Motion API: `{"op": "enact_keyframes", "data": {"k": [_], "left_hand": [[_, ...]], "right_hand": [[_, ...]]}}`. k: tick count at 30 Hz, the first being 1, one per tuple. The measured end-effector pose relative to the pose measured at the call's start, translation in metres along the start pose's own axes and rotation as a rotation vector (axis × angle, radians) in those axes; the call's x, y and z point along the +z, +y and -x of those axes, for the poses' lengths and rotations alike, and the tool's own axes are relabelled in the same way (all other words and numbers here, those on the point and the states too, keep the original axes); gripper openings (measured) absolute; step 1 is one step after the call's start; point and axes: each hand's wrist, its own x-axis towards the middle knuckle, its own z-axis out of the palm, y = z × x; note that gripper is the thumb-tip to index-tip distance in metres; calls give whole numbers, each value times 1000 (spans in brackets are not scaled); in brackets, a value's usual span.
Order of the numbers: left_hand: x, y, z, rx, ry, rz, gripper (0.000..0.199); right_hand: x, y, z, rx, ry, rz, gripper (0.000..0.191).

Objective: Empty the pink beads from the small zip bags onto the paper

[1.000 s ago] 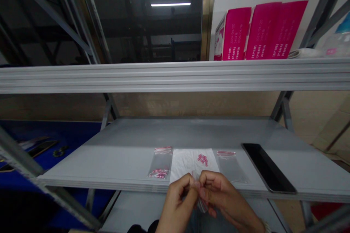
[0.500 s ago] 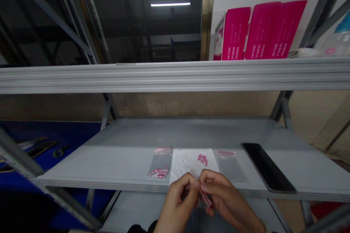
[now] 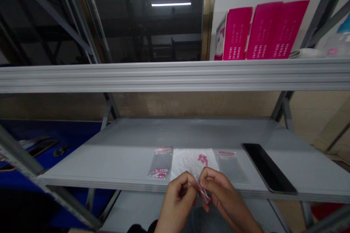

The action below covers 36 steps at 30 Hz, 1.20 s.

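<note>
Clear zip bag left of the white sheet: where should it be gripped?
Pinch the clear zip bag by its red-striped closure, from above: it lies flat on the shelf, the pink pieces bunched at the opposite end.

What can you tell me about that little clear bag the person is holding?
The small clear plastic bag looks thin and flexible, with a pinkish-red strip along it. It tilts diagonally, pinched between the fingers of the bare left hand and right hand, just over the front edge of a grey metal shelf. Anything inside is too small to make out.
</note>
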Motion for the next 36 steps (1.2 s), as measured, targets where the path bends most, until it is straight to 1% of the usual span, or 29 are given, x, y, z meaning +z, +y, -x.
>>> {"op": "enact_keyframes", "data": {"k": [2,6,8,13,17,21,24,26,30,33,36], "left_hand": [[0,0,0,10,18,-35,30],[-1,1,1,7,24,-99,28],[-2,2,2,1,17,-98,29],[-2,-3,3,2,-9,-33,34],[0,-8,1,1,-27,-1,40],[-1,-7,1,-18,-16,-31,39],[-2,-4,2,-38,-36,-31,36],[-1,-2,3,-27,-46,-36,33],[0,0,6,39,-27,-119,27],[-1,2,8,62,-40,-236,26],[-3,2,6,78,-56,-360,26]], "right_hand": [[-2,1,0,-11,-7,64,35],[-8,1,-1,-60,-101,237,42],[-11,1,-1,-72,-119,281,43],[-10,0,-2,-65,-114,288,43],[-6,-1,0,-83,-98,340,42],[-8,0,1,-83,-103,368,40],[-10,1,1,-69,-114,348,40],[-10,0,1,-58,-109,346,41],[-10,0,1,-76,-101,361,45],[-13,2,0,-106,-153,372,46],[-16,5,-2,-96,-190,388,44]]}}
